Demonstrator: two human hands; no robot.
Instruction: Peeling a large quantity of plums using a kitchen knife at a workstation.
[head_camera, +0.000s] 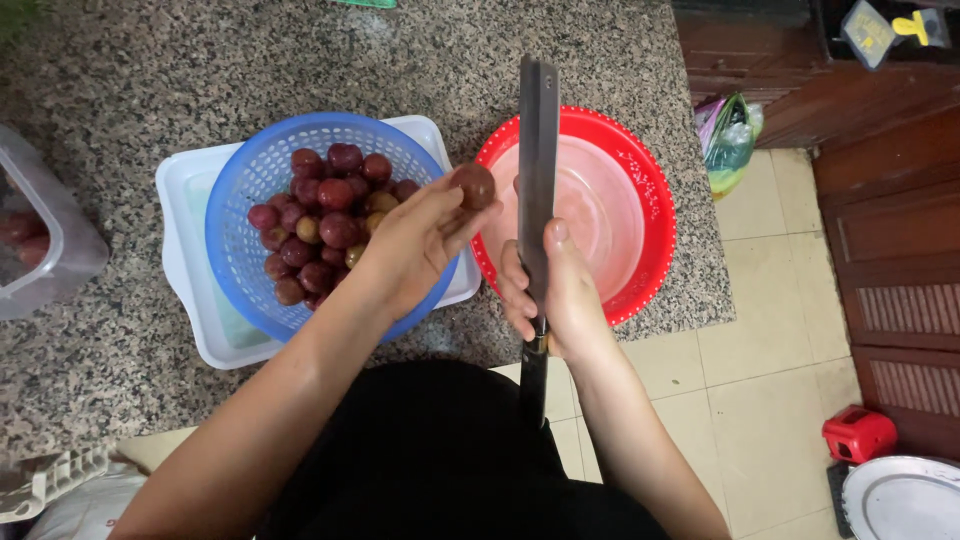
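Note:
My left hand (415, 240) holds one round dark-red fruit (474, 186) at its fingertips, lifted over the right rim of a blue colander (228, 215) filled with several more red and yellowish fruits (325, 215). My right hand (555, 290) grips a large cleaver (537, 160) by the handle, blade pointing away from me, edge-on to the camera, just right of the held fruit. The blade lies over a red colander (650, 200) lined with a pale pink bowl (600, 200), which looks empty.
The blue colander sits in a white rectangular tray (185, 290) on a speckled granite counter (120, 90). A clear plastic container (40, 240) stands at the left edge. Tiled floor at right holds a plastic bag (728, 140), a red object (858, 432) and a metal plate (905, 498).

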